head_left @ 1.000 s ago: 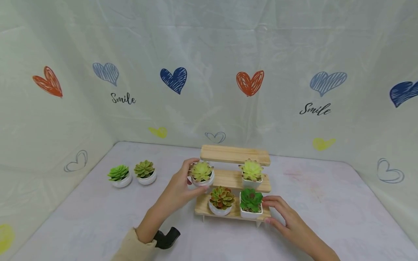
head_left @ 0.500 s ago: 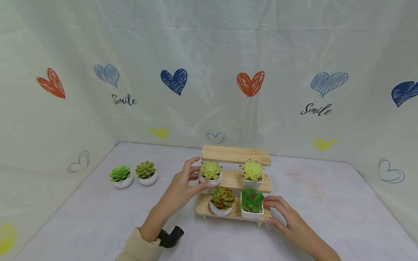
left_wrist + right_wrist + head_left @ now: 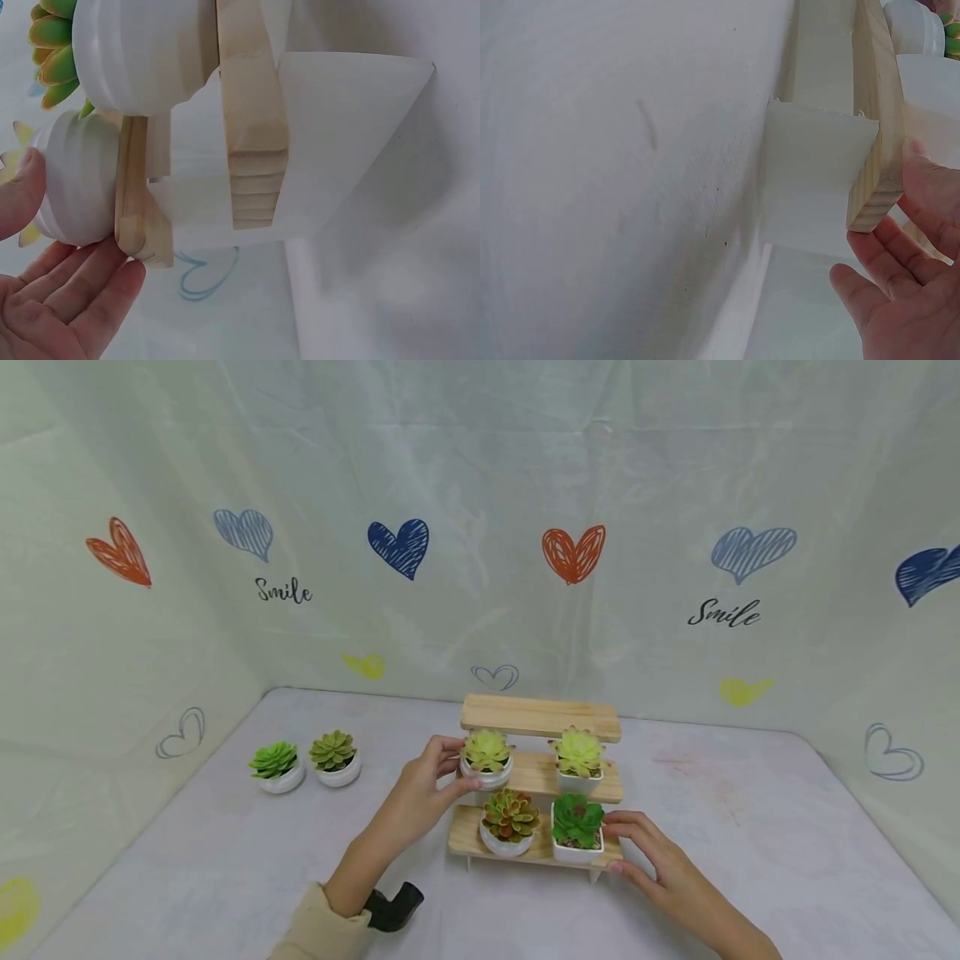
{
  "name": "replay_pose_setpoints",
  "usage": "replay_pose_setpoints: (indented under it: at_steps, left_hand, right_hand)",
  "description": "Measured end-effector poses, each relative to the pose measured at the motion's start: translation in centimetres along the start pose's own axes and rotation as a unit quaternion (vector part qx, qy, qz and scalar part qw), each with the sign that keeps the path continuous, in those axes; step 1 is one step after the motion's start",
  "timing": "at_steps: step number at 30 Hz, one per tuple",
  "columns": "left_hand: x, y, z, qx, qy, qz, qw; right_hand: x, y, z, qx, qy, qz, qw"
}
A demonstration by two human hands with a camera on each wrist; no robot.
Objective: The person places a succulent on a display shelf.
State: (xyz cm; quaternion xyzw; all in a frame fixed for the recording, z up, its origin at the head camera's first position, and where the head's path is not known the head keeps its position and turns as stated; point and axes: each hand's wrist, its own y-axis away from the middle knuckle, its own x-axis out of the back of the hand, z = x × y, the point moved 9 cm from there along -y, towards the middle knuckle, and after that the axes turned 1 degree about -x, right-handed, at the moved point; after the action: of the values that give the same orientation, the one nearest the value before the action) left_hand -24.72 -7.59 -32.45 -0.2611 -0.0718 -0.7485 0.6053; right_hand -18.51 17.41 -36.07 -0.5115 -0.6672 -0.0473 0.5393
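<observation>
In the head view a tiered wooden plant stand [image 3: 540, 716] stands on the table. My left hand [image 3: 416, 797] grips a pale green succulent in a round white pot [image 3: 487, 768], at the left end of the middle shelf. The left wrist view shows the thumb [image 3: 22, 196] in front and the pot's base [image 3: 79, 180] against the shelf. My right hand [image 3: 660, 868] holds the right end of the bottom shelf, thumb and fingers touching the board [image 3: 877, 172]. Beside it is a dark green succulent in a square white pot [image 3: 577, 827].
A reddish succulent [image 3: 510, 818] sits on the bottom shelf's left, and another pale green one [image 3: 579, 753] on the middle shelf's right. Two potted succulents [image 3: 276, 766] [image 3: 335, 757] stand on the table at left. A black curved object [image 3: 395, 907] is at the left wrist.
The left hand has carried the round-potted pale green succulent rightward onto the left end of the middle shelf. The right hand has stayed at the bottom shelf's end.
</observation>
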Motion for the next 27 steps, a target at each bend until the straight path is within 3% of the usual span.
replay_pose_setpoints:
  at_steps: [12, 27]
  left_hand:
    - [-0.6, 0.0, 0.6, -0.059, -0.072, 0.022, 0.9954]
    - [-1.0, 0.3, 1.5, -0.074, -0.137, 0.052, 0.9865]
  right_hand:
    - [-0.1, 0.1, 0.1, -0.012, 0.012, -0.003, 0.9999]
    - [0.0, 0.0, 0.0, -0.012, 0.005, -0.002, 0.9999]
